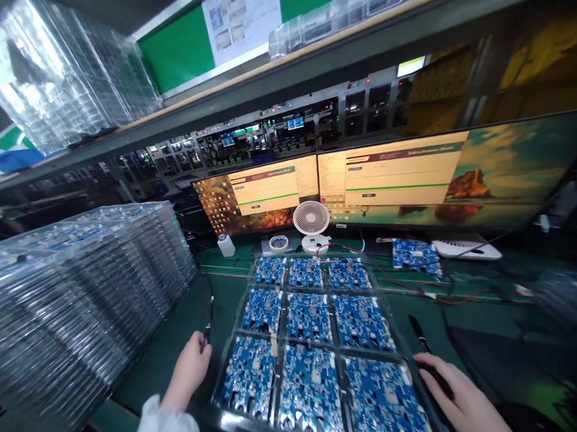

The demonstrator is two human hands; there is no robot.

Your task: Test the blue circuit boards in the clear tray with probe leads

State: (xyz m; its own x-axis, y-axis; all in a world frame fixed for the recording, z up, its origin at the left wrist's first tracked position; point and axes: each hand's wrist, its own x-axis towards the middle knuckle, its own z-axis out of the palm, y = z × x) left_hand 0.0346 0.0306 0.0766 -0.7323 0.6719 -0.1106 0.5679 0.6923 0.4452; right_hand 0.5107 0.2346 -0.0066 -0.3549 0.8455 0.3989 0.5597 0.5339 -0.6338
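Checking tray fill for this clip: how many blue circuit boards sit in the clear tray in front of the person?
9 in the tray, three rows of three: far row, middle row, near row. The near row runs to the frame edge; one more board lies outside, by the monitors.

two monitors [369, 182], small fan [311, 219], perhaps tape [278, 243]
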